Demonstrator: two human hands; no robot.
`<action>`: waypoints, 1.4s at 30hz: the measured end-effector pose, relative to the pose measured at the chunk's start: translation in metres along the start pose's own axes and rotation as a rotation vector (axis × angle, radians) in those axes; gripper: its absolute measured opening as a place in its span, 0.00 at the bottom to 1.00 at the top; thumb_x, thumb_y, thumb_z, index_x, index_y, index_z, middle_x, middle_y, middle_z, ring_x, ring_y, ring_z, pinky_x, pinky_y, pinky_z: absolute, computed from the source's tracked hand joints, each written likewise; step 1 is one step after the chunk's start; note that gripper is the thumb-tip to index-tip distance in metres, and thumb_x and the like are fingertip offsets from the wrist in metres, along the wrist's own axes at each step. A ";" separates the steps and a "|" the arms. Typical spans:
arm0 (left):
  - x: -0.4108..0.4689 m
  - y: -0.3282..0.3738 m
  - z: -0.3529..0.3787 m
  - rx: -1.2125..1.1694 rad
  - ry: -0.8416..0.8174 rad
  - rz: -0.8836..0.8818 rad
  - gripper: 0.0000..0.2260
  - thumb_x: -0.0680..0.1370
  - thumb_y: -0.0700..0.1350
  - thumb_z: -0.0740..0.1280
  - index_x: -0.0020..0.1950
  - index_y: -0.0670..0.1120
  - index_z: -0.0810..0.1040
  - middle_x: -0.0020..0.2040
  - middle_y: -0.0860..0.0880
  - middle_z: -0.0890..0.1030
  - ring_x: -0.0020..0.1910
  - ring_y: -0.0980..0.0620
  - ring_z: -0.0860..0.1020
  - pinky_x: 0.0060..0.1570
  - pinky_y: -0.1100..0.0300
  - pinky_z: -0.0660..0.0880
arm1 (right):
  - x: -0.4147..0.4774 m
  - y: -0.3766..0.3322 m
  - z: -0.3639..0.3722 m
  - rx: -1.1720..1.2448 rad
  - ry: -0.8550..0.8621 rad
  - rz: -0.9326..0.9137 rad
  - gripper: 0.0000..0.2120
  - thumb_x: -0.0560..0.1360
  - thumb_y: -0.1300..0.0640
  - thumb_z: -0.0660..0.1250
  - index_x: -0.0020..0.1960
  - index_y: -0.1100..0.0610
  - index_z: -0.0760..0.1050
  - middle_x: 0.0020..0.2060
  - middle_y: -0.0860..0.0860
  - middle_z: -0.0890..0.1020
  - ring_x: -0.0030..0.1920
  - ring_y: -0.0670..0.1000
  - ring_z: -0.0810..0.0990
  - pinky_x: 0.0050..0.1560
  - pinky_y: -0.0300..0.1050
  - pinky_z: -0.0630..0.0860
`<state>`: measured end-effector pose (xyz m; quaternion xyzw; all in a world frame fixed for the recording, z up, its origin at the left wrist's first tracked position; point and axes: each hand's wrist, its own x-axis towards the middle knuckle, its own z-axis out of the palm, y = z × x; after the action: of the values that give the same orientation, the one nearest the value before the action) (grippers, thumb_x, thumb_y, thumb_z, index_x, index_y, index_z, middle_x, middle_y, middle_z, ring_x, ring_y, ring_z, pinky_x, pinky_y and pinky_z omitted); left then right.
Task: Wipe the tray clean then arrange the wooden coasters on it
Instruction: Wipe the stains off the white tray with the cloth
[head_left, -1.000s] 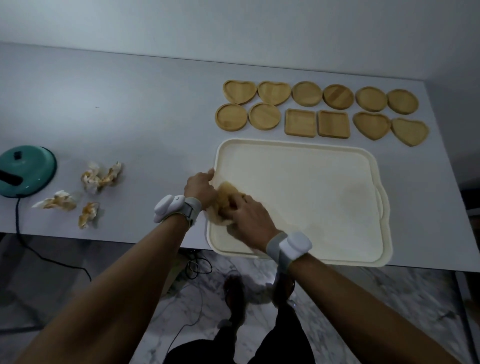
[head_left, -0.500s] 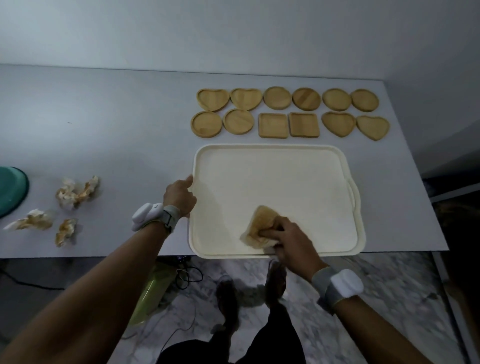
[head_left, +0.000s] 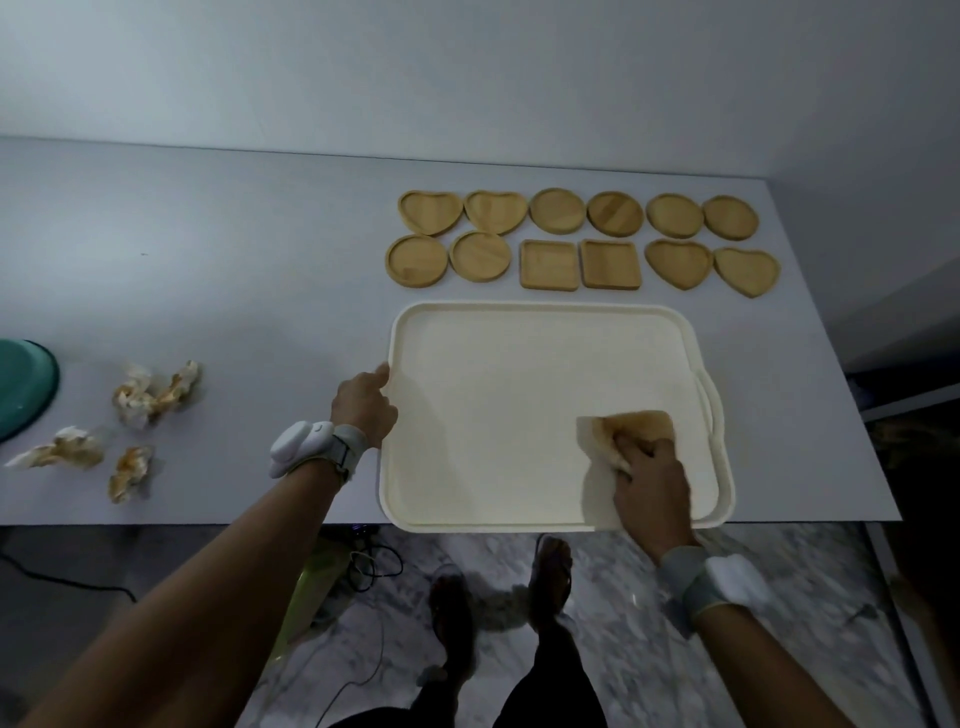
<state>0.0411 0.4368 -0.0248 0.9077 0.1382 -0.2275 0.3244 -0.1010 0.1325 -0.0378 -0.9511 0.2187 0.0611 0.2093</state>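
Twelve wooden coasters (head_left: 582, 241) — hearts, rounds and two squares — lie in two neat rows on the pale grey worktop (head_left: 208, 249), at 12 o'clock from the cream rectangular plastic tray (head_left: 519, 395) and just beyond its far rim; none is on the tray. That tray sits at the near edge of the worktop. The right hand (head_left: 652, 486) presses a tan, stained paper wipe (head_left: 631, 426) flat onto the tray floor near the 4 o'clock corner, its fingers (head_left: 636, 449) curled down over the wipe and gripping it. The left hand (head_left: 363, 405) steadies the tray at its 9 o'clock rim, fingers bent against the edge; whether they truly clasp the rim or only lean on it I cannot tell. Several crumpled, soiled tissues (head_left: 150, 392) lie well apart at 9 o'clock, near a teal round object (head_left: 21, 387) cut off by the frame. By my reading, wiping is under way and looks close to done — the tray floor shows no obvious marks, though the dim light could hide faint ones. All of the arranging is left.
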 end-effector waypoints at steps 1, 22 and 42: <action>0.000 0.000 0.000 0.004 0.003 0.001 0.26 0.77 0.36 0.60 0.75 0.48 0.66 0.67 0.40 0.74 0.58 0.35 0.79 0.59 0.44 0.78 | -0.001 -0.013 0.007 0.023 -0.026 -0.026 0.21 0.75 0.64 0.64 0.68 0.56 0.75 0.62 0.62 0.73 0.58 0.66 0.75 0.58 0.52 0.73; 0.005 -0.003 -0.001 0.076 -0.050 0.031 0.26 0.79 0.37 0.60 0.77 0.48 0.63 0.63 0.38 0.77 0.52 0.36 0.81 0.53 0.45 0.81 | 0.096 -0.200 0.059 0.101 -0.251 -0.407 0.16 0.79 0.54 0.60 0.65 0.53 0.75 0.65 0.57 0.71 0.66 0.60 0.67 0.64 0.56 0.70; -0.001 0.005 0.001 0.057 -0.015 -0.016 0.28 0.77 0.34 0.60 0.77 0.47 0.63 0.66 0.37 0.74 0.55 0.34 0.79 0.54 0.42 0.80 | 0.153 -0.008 -0.071 -0.006 -0.094 -0.082 0.18 0.74 0.63 0.65 0.63 0.55 0.79 0.58 0.59 0.80 0.59 0.64 0.77 0.58 0.51 0.75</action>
<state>0.0418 0.4318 -0.0223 0.9136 0.1366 -0.2408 0.2978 0.0418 0.0491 -0.0024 -0.9560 0.1694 0.0977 0.2186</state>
